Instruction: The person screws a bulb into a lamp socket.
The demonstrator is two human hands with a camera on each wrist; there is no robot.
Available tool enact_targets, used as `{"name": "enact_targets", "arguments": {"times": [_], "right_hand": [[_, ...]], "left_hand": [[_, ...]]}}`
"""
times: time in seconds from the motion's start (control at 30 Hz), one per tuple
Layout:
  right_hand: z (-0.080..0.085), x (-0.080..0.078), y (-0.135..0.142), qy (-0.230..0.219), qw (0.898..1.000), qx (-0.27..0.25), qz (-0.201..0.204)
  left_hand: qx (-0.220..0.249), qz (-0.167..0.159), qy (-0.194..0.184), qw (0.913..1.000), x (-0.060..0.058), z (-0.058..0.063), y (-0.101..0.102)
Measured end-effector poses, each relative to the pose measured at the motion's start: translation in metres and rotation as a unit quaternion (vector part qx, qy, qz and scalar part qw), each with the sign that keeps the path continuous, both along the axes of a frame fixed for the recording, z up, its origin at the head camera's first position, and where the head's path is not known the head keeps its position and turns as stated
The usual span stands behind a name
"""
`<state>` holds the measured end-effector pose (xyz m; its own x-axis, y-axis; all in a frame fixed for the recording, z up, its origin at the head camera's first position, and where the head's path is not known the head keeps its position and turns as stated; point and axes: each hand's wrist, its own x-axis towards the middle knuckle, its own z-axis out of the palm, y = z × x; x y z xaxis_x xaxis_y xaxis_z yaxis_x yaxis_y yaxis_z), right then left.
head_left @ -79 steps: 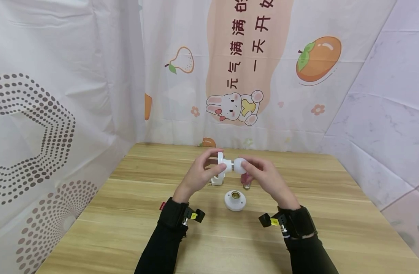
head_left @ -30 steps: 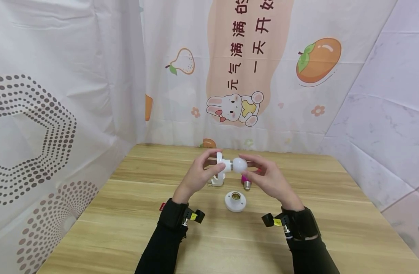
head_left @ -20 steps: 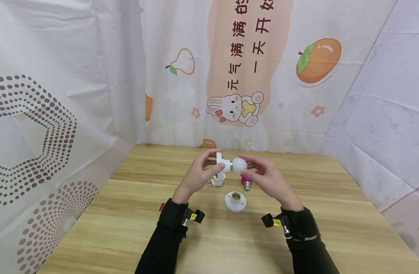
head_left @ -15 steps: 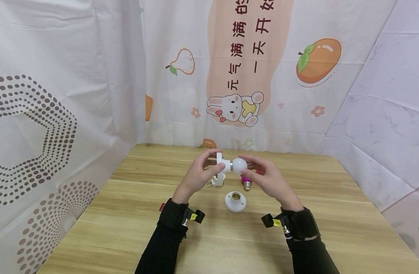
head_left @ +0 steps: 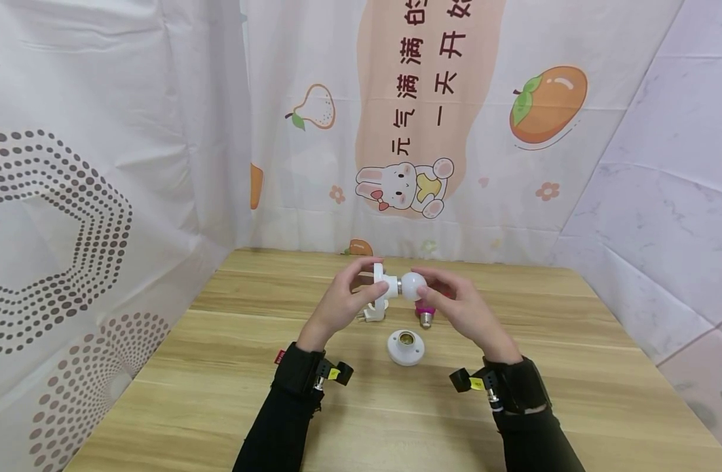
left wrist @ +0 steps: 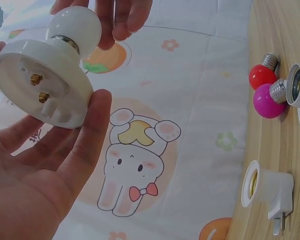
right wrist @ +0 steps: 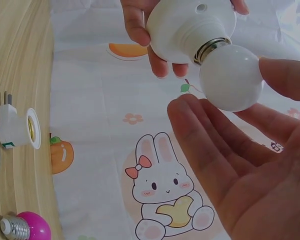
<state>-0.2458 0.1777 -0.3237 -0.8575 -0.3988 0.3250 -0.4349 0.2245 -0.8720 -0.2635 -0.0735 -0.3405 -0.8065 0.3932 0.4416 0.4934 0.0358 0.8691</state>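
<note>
My left hand (head_left: 343,301) grips a round white lamp holder (head_left: 389,286) by its base, thumb on the near side. Its underside, with two brass screws, shows in the left wrist view. A white light bulb (right wrist: 230,77) sits in the holder's mouth, pointing right, with a band of its metal screw cap exposed. My right hand (head_left: 461,305) has its thumb and fingers around the bulb's globe; the thumb touches it in the right wrist view. Both hands are raised above the table. A second white lamp holder (head_left: 405,354) stands on the wood, its brass socket facing up.
Behind the hands lie a white plug-in socket (head_left: 373,313) with metal prongs and a magenta bulb (head_left: 424,316). A red bulb (left wrist: 261,76) lies beside the magenta one. A printed curtain (head_left: 302,196) hangs behind the wooden table (head_left: 219,393).
My right thumb and fingers drew back to the globe's right edge about a second ago. Now the thumb is further forward on the bulb again. The left hand stays nearly still.
</note>
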Motion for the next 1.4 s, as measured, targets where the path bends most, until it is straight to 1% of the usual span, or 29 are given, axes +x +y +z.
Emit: {"name": "enact_targets", "arguments": {"times": [0.13,0.47,0.63,0.73,0.87,0.97,1.07,1.17,1.4], "right_hand": [[-0.0001,-0.0002,-0.0002,-0.007,1.0,-0.002,0.001],[0.0012,0.0014,-0.0013,-0.024,1.0,0.007,-0.016],[0.0005,0.0005,-0.0021,-0.041,0.999,-0.008,-0.017],[-0.0004,-0.0003,-0.0026,-0.043,0.999,-0.016,-0.023],[-0.0015,-0.0009,-0.0041,-0.017,0.999,-0.028,-0.034],[-0.002,-0.0005,-0.0057,0.01,0.999,-0.039,-0.032],[-0.0019,0.0,-0.0069,0.029,0.998,-0.04,-0.029],[-0.0012,0.0007,-0.0073,0.04,0.998,-0.029,-0.027],[-0.0009,0.0002,-0.0062,0.051,0.998,-0.033,0.022]], "left_hand": [[-0.001,0.001,0.002,1.0,-0.0002,-0.0007,0.0002],[-0.002,-0.003,0.006,1.0,-0.0001,-0.0006,0.0011],[-0.001,-0.008,0.004,1.0,-0.0008,-0.0012,0.0012],[0.0,-0.008,0.0,1.0,-0.0012,-0.0017,0.0014],[0.0,-0.005,0.0,1.0,-0.0011,-0.0016,0.0016],[0.0,-0.003,0.002,1.0,-0.0004,-0.0012,0.0013],[0.001,-0.001,0.001,1.0,0.0002,-0.0007,0.0007],[-0.001,0.002,0.0,1.0,0.0004,-0.0007,0.0003],[0.002,0.007,-0.003,1.0,-0.0006,-0.002,-0.0006]]}}
